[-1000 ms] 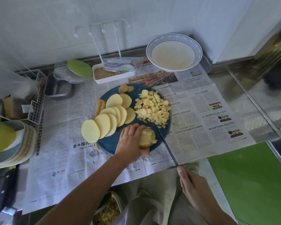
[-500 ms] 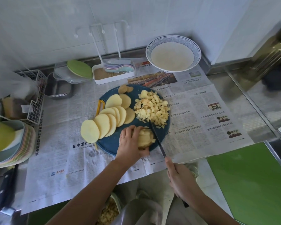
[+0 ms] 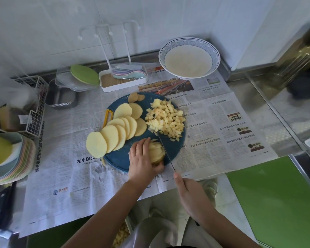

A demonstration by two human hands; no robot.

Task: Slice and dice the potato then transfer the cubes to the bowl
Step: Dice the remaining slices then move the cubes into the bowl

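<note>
Left hand (image 3: 141, 160) grips pale-yellow potato-slice stack (image 3: 157, 153) at 6 o'clock on round blue cutting board (image 3: 118, 160); right hand (image 3: 191, 196) grips thin dark knife (image 3: 166, 154), blade running 11-to-5 along stack's 3 o'clock face.

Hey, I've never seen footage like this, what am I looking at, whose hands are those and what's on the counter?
No machine here: a person wears a camera on the head, so you look down at their own hands. The left hand holds a stack of potato slices on a blue cutting board. The right hand grips a knife, its blade against that stack. Also on the board: fanned potato slices and a pile of potato cubes. Newspaper covers the counter, and a bowl behind the board holds no cubes yet.
</note>
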